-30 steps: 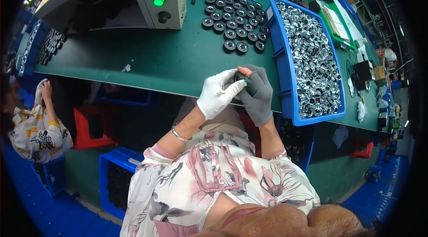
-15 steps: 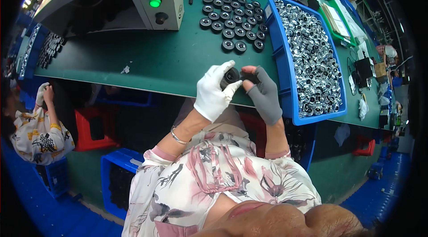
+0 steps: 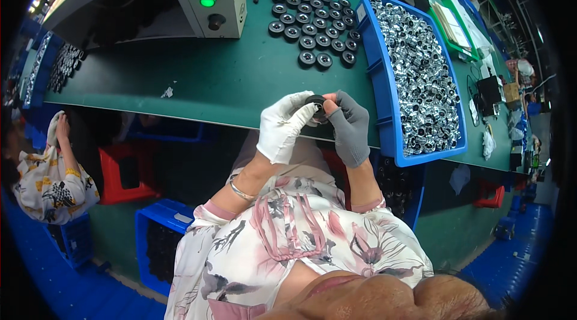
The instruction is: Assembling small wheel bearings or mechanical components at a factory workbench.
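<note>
While the white-gloved left hand [image 3: 281,127] pinched a round black part [image 3: 315,100] between curled thumb and fingers, the grey-gloved right hand [image 3: 350,132] had bare thumb and fingertip drawn together at its right edge. Neither hand was nearer; no long axis showed. Beyond, black wheel-like discs [image 3: 323,61] stood left of a blue plastic crate [image 3: 380,82].

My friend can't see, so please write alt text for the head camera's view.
A person's white-gloved left hand and grey-gloved right hand hold a round black part at the near edge of a green table. Beyond lies a cluster of round black wheel-like parts; to the right stands a blue plastic bin of shiny silvery pieces.
</note>
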`<state>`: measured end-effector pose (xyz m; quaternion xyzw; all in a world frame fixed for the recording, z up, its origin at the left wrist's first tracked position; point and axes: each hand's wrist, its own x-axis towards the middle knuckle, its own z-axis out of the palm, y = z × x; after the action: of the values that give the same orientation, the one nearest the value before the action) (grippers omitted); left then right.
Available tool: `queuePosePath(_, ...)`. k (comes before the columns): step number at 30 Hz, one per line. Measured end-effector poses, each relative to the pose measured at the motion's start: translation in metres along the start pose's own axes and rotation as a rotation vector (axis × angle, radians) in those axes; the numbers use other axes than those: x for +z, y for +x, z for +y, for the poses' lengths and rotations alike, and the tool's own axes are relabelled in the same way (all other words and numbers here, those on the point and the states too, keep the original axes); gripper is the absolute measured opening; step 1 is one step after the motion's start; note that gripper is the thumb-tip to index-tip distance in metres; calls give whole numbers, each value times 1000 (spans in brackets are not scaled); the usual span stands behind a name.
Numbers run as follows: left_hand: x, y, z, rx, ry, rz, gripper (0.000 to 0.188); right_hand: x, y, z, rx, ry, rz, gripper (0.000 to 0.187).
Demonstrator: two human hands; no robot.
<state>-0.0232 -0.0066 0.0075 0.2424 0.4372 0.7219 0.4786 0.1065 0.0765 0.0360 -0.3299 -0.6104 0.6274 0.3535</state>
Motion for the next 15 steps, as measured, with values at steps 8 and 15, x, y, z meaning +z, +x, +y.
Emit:
queuePosePath(8, -9, 3, -7, -18, -128, -39, 30, 10, -4, 6, 12, 27, 45, 18)
queuePosePath(15, -9, 7, -4, -76, -292, -19, 28, 13, -2, 4, -105, 50, -55, 27)
